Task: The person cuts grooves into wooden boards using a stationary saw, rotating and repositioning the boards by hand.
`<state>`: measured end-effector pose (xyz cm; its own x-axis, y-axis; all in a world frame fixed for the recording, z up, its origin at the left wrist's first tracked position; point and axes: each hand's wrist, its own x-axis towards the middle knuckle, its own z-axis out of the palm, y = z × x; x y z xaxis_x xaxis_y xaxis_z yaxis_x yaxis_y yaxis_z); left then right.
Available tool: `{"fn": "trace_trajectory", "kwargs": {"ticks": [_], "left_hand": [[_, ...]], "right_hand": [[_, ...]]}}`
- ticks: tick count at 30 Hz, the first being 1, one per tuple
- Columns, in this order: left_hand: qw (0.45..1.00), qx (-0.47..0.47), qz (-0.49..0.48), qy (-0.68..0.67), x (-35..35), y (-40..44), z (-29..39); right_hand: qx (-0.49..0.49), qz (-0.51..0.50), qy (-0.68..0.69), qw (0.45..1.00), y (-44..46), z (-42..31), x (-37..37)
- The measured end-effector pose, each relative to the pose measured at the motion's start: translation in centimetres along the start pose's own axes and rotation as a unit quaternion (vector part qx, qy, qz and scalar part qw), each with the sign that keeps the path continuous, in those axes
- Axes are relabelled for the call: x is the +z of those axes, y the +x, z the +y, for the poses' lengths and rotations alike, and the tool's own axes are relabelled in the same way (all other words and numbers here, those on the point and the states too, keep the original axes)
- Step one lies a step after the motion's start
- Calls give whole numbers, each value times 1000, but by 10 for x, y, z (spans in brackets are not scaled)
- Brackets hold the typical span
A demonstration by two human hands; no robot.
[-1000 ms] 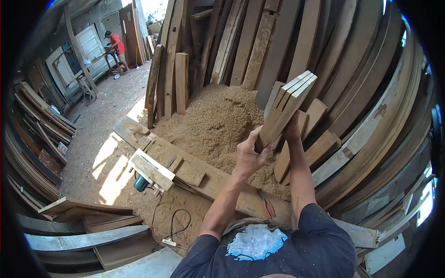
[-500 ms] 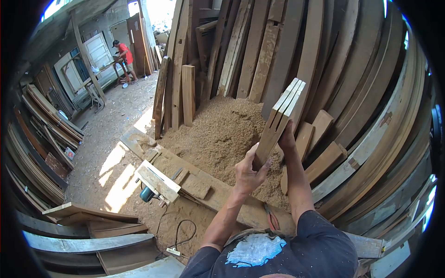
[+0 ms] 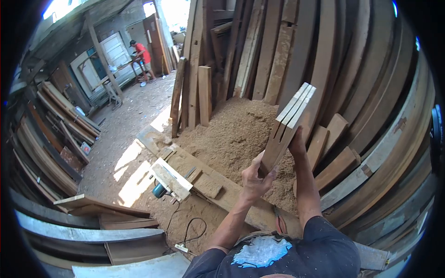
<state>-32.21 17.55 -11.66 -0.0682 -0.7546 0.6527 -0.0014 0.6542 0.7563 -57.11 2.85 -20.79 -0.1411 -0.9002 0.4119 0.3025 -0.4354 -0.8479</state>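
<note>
A thick piece of wood [image 3: 277, 150] is held up at a tilt over the bench, its pale upper end split by two long narrow slots. My left hand [image 3: 257, 180] is closed around its lower end, thumb towards me. Higher up, my right hand [image 3: 298, 142] grips the far right side; most of its fingers are hidden behind the wood. Below my arms runs a dusty wooden bench [image 3: 236, 204]. On the bench's left part sits a power tool with a flat pale plate [image 3: 170, 178] and a teal motor [image 3: 159, 191]. Red-handled pliers [image 3: 281, 224] lie near my body.
A sawdust heap [image 3: 232, 132] rises behind the bench. Tall planks [image 3: 296, 60] lean along the back and right, with short blocks [image 3: 338, 164] beside them. A black cord [image 3: 204, 227] lies on the left floor. Far off, a person in a red shirt [image 3: 143, 54] stands by a table.
The whole view has shifted, so the scene appears further right and slightly lower. Both hands keep their hold on the slotted wood, which stays at much the same tilt.
</note>
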Motion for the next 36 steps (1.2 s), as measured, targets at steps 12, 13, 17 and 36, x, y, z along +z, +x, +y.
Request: {"fn": "trace_trajectory", "kwargs": {"ticks": [12, 13, 17, 36], "left_hand": [[985, -73, 12, -154, -22, 4, -50], [981, -83, 17, -177, -23, 3, -53], [977, -65, 14, -203, -28, 6, -60], [992, -42, 113, -27, -93, 52, -139]], "right_hand": [[32, -42, -137, 989, -73, -56, 11], [60, -46, -115, 990, -84, -55, 9], [154, -179, -57, 970, -118, -57, -4], [280, -153, -139, 937, -149, -22, 75]]}}
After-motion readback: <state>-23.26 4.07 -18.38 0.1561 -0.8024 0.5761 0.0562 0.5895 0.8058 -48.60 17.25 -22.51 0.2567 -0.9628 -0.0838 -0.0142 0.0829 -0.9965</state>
